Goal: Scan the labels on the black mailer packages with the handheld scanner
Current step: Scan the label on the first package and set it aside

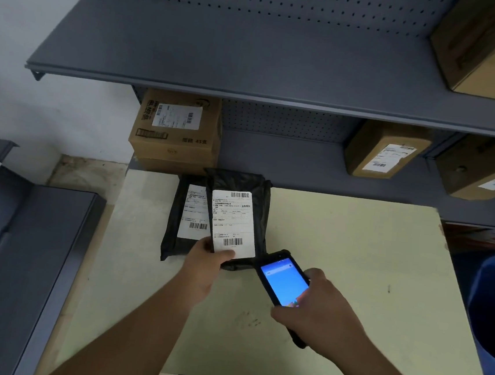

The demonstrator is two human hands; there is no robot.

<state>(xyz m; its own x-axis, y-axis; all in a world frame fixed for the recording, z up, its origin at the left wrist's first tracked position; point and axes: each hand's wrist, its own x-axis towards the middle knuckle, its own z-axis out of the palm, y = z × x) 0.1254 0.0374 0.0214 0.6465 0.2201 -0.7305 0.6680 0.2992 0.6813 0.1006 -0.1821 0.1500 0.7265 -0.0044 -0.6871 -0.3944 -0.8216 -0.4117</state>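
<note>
Two black mailer packages sit at the far left of the pale table [354, 258]. My left hand [205, 265] grips the near bottom edge of the right-hand black mailer [261, 206], lifted and tilted so its white label [232, 223] with barcodes faces me. The second black mailer [177, 226] lies flat behind and to its left, white label up. My right hand [316, 309] holds the handheld scanner [284, 278], a black phone-like device with a lit blue screen, its top end close to the held mailer's lower right corner.
Grey metal shelving [252, 61] runs across the back. Cardboard boxes stand on the lower shelf: one at the left [176, 132], two at the right [385, 152]. Another box [492, 44] sits top right. A blue bin [493, 317] stands right of the table, a grey cabinet [16, 255] left.
</note>
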